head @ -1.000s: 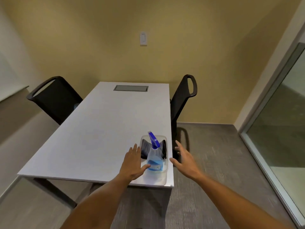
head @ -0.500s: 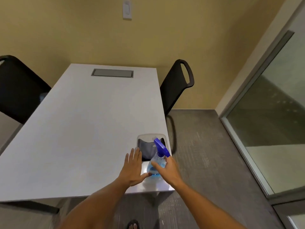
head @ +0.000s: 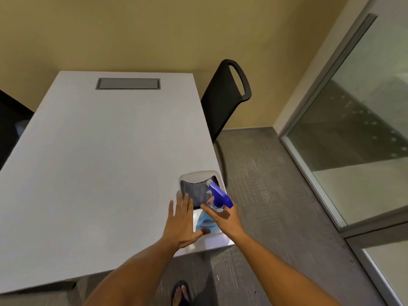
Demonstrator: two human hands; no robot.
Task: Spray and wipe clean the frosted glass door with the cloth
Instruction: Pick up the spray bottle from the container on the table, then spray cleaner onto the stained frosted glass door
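The spray bottle (head: 208, 219), clear plastic with blue liquid and a blue trigger head, stands in a clear tub (head: 199, 174) at the table's (head: 99, 173) near right corner. It looks light, but smooth and likely slippery, so the narrow neck under the trigger is the sure hold. The right hand (head: 225, 218) wraps it there. The soft grey cloth (head: 195, 192) lies at the tub's far end. The left hand (head: 182, 223) rests flat and open, touching the tub's left wall. The frosted glass door (head: 362, 133) is well apart, right.
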